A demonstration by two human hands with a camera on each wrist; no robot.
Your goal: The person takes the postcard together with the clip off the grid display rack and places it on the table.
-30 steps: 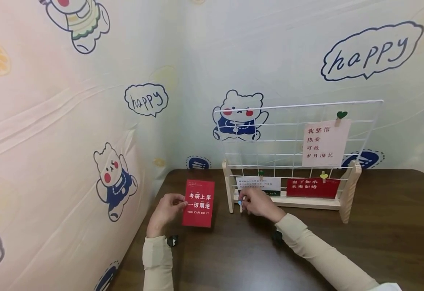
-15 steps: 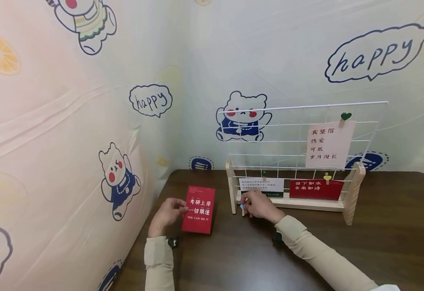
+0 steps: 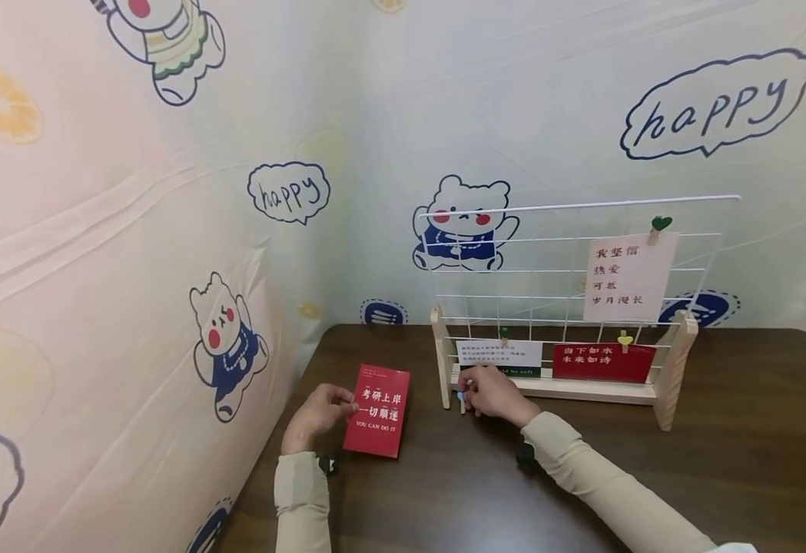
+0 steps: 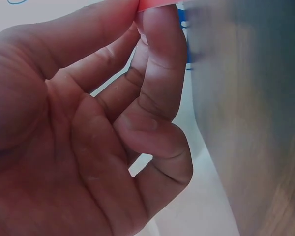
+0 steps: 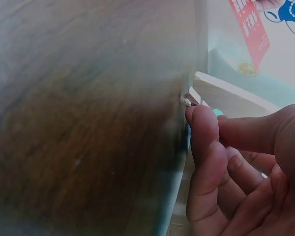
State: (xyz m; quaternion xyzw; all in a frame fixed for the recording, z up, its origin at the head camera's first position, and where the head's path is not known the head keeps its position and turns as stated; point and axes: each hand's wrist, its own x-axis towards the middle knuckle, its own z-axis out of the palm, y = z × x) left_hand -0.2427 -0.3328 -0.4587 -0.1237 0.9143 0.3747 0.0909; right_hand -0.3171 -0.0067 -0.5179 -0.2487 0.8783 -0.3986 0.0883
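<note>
My left hand [image 3: 316, 417] pinches the left edge of a red card [image 3: 383, 395] with white lettering, tilted over the dark table. The left wrist view shows thumb and index finger on the card's edge [image 4: 160, 4]. Near the left leg of a white wire grid rack [image 3: 675, 372] with a wooden stand, my right hand [image 3: 498, 395] pinches a small wooden clothespin [image 3: 462, 405] with a blue top. In the right wrist view the fingertips partly hide the clothespin [image 5: 195, 95].
A white card [image 3: 624, 280] hangs at the grid's upper right from a green heart clothespin [image 3: 661, 223]. Lower down hang a white-and-green card [image 3: 499, 354] and a red card [image 3: 599, 363] with a yellow heart clothespin [image 3: 625, 341]. Printed cloth [image 3: 548, 115] stands behind the table [image 3: 472, 484].
The red card in my left hand has tipped and lowered toward me. My right hand stays by the rack's left leg with the clothespin. The whole view has shifted slightly.
</note>
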